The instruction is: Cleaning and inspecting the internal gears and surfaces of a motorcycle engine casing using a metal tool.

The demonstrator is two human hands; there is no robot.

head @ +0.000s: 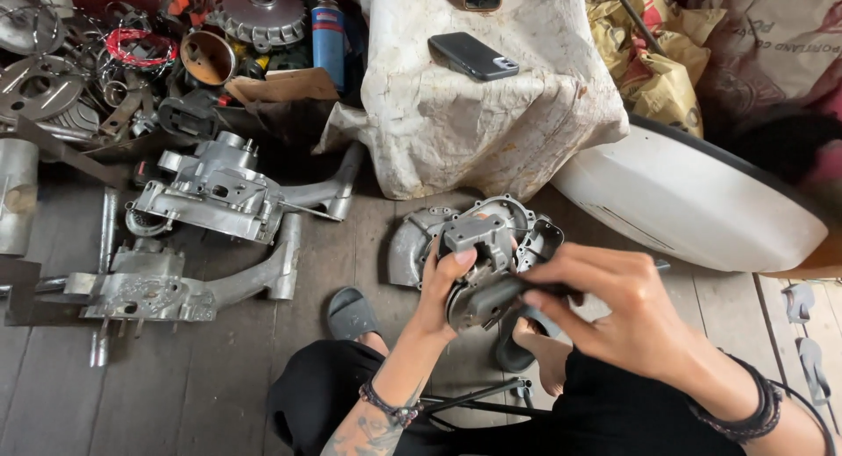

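Note:
My left hand [444,285] grips a grey metal engine part [478,250] from below, held up over my lap. My right hand [614,311] pinches a dark tool [504,296] pressed against the part's lower side. Behind the held part, a round grey engine casing [417,241] lies on the wooden floor. My legs in black trousers and a grey sandal [351,314] show beneath the hands.
Two silver engine cases with long arms [219,193] [158,285] lie at left. Gears, discs and a blue can [329,39] crowd the far left. A dark phone [474,55] rests on a white sack [474,105]. A white curved panel [693,202] lies right.

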